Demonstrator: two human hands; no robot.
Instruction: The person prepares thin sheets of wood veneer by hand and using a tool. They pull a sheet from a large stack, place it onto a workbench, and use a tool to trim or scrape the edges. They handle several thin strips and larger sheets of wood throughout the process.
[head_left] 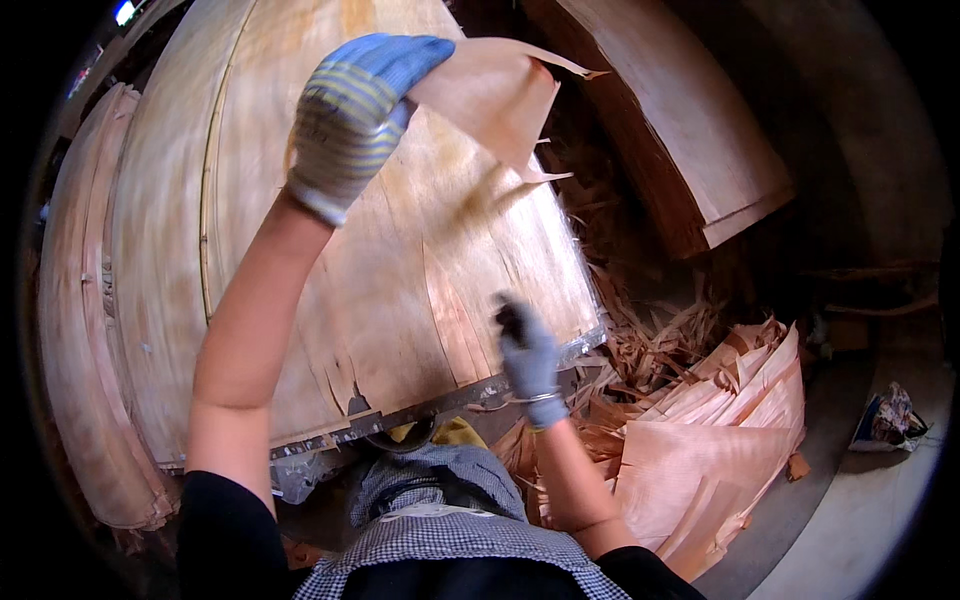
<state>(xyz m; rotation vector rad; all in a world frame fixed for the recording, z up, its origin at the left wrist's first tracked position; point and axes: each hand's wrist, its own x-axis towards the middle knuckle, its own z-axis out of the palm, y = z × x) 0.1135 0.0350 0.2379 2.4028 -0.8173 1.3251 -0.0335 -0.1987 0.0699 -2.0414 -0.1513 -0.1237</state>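
Observation:
My left hand (350,125), in a blue, grey and yellow striped glove, grips a torn piece of thin wood veneer (490,95) by its left end. The piece hangs above the far right part of a wide veneer sheet (390,250) lying on the worktable, and its right end is ragged. My right hand (528,355), in a grey glove, is over the table's near right corner. Motion smears its fingers; something dark shows at their tips, and I cannot tell whether it is a held thing or part of the glove.
A pile of torn veneer pieces (715,430) lies on the floor at the right, with shredded strips (660,330) beside the table. Beyond them stands a stack of veneer sheets (690,120). More sheets (75,300) lie along the left. A crumpled packet (888,420) is at the far right.

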